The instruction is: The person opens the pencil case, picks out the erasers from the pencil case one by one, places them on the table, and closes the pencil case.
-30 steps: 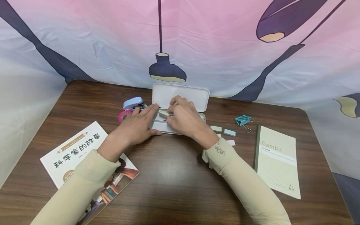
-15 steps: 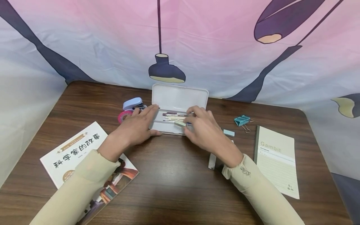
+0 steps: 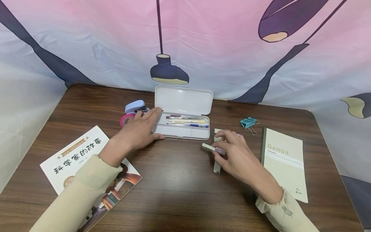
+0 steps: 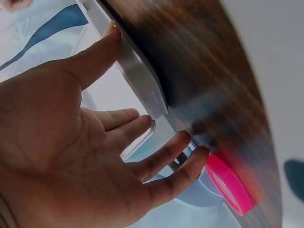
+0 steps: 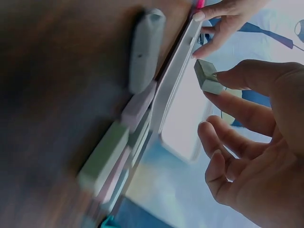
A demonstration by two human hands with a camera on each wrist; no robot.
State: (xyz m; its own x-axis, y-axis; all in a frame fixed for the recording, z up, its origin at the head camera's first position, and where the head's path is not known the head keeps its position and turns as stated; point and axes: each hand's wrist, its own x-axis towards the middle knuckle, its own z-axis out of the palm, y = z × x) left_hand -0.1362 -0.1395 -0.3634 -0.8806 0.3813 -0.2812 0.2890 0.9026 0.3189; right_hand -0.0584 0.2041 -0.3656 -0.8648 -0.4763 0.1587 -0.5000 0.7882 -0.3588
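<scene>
My right hand [image 3: 236, 154] pinches a pale green eraser [image 3: 208, 147] between thumb and index finger, to the right of the white pencil case [image 3: 174, 131]. In the right wrist view the same block sticks out from the fingertips, the other fingers loosely bent. The case stands with its lid [image 3: 184, 100] raised; several pens [image 3: 188, 121] lie in its back compartment. My left hand [image 3: 137, 130] rests at the case's left end, fingers fairly straight, thumb at the front edge. Below my right hand are a lilac eraser [image 5: 138, 107] and a grey oblong piece [image 5: 147, 52].
More pastel erasers [image 5: 104, 156] lie near the right hand, partly hidden by it in the head view. A blue stapler [image 3: 134, 106] and pink tape roll [image 3: 126, 120] are beside the left hand. There are also a book [image 3: 78, 154], a notebook [image 3: 285, 164] and teal binder clips [image 3: 248, 122].
My right hand has moved out of the pencil case to the right, carrying the pale green eraser and uncovering the pens. My left hand has stayed at the case's left end.
</scene>
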